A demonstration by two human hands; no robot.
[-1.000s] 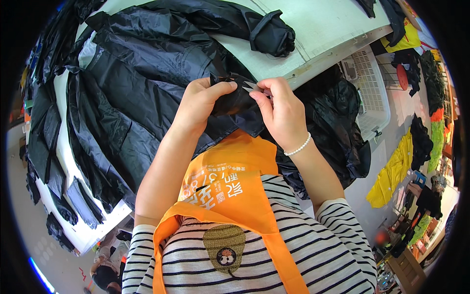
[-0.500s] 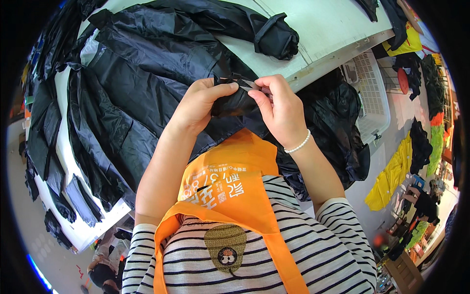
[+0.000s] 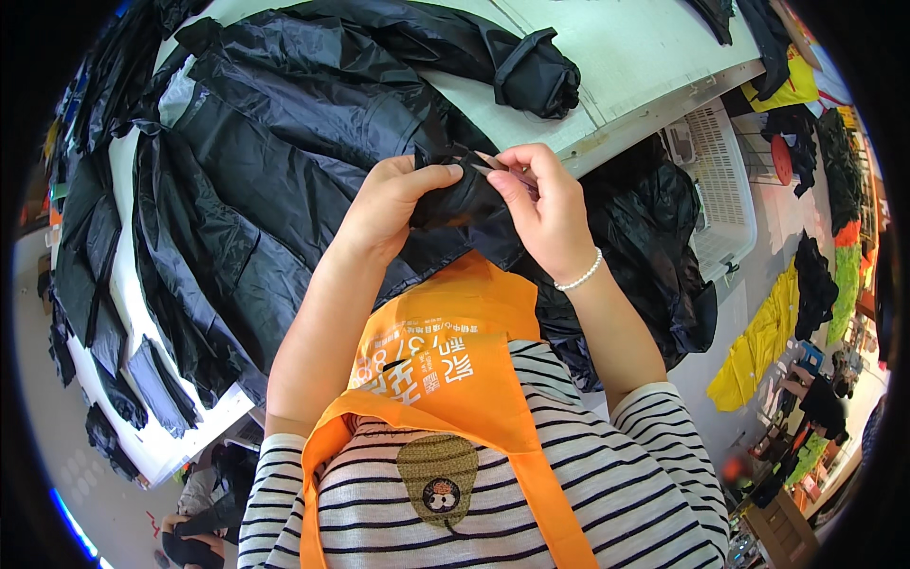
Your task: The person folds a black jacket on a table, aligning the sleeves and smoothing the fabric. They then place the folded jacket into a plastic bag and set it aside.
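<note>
A black, shiny garment (image 3: 284, 133) spreads over the white table and hangs toward my body. My left hand (image 3: 389, 199) is closed on a fold of it, the thumb pressed flat on top near the edge. In my right hand (image 3: 545, 204) is a small pair of thread snips (image 3: 485, 167), gripped between thumb and fingers. Its pointed metal blades face left, apart from each other, right beside the fabric edge by my left thumb. Most of the snips' body is hidden behind my right fingers. A rolled sleeve end (image 3: 537, 74) lies farther up the table.
The white table (image 3: 645, 57) has its edge running at upper right. A white plastic basket (image 3: 725, 190) stands beside it, next to more black fabric (image 3: 645, 247). Yellow cloth (image 3: 758, 341) lies on the floor at right. Other people sit at lower left and far right.
My right hand has shifted very slightly right, and the snips' blades show wider apart. The left hand keeps its hold on the fabric.
</note>
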